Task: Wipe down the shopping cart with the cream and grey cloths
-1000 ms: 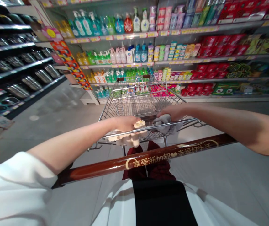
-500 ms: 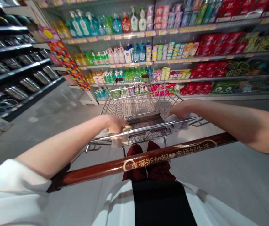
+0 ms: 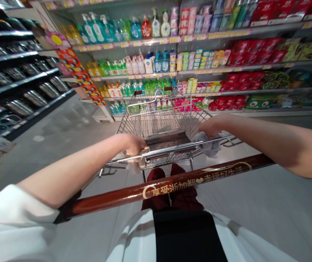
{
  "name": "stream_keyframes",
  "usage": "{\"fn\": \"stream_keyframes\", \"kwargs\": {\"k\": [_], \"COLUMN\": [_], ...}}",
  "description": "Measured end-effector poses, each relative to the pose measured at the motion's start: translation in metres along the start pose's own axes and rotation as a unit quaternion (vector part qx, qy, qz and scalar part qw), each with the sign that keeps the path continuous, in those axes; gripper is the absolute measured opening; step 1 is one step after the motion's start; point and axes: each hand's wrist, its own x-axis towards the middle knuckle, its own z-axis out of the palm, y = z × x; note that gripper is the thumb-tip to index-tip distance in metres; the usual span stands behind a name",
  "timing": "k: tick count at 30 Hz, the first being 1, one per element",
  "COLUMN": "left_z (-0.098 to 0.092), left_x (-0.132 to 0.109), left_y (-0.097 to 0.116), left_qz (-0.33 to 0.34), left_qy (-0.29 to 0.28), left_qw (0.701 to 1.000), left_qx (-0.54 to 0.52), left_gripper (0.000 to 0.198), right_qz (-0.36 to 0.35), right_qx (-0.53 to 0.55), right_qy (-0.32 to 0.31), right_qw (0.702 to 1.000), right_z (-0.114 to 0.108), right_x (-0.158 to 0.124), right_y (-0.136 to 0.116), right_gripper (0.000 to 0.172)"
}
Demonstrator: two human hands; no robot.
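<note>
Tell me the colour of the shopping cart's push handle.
The push handle is glossy reddish-brown with gold lettering; head view.

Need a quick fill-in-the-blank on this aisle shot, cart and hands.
The shopping cart's basket is made of metal ____.
The right hand rests over crumpled ____ fabric.
The cart handle is brown with ____ lettering.

Missing words: wire; grey; gold.

Long white supermarket shelves (image 3: 136,75) held teal and green plastic pump bottles (image 3: 90,30) and red boxed goods (image 3: 243,47), while black metal shelving (image 3: 36,117) at left carried shiny steel cookware (image 3: 19,107), beside a pale grey tiled floor (image 3: 63,145).
</note>
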Motion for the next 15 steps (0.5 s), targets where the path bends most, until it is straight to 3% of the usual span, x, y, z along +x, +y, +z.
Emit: {"fn": "stream_keyframes", "kwargs": {"k": [2,5,7,9,11,15], "left_z": [-0.002,-0.007,-0.009,-0.009,-0.008,-0.007], "left_x": [-0.002,-0.004,-0.005,-0.005,-0.004,-0.005], "left_y": [0.004,0.019,0.03,0.037,0.038,0.027], "left_qz": [0.013,0.069,0.117,0.154,0.189,0.227], "left_qy": [0.023,0.125,0.226,0.289,0.267,0.103], "left_qw": [1.0,0.989,0.963,0.936,0.93,0.946], "left_qx": [-0.009,-0.045,-0.085,-0.131,-0.164,-0.206], "left_gripper": [0.036,0.029,0.029,0.033,0.035,0.031], "right_qz": [-0.033,-0.155,-0.234,-0.265,-0.239,-0.065], "right_qx": [-0.009,0.028,0.037,0.033,0.02,-0.042], "right_qy": [-0.053,-0.015,0.024,0.044,0.029,-0.042], "right_qw": [0.998,0.987,0.971,0.963,0.97,0.996], "right_z": [-0.003,-0.011,-0.014,-0.015,-0.012,-0.005], "right_x": [-0.001,-0.005,-0.007,-0.007,-0.006,-0.001], "right_y": [-0.003,-0.023,-0.037,-0.045,-0.042,-0.014], "right_gripper": [0.018,0.023,0.031,0.039,0.038,0.018]}}
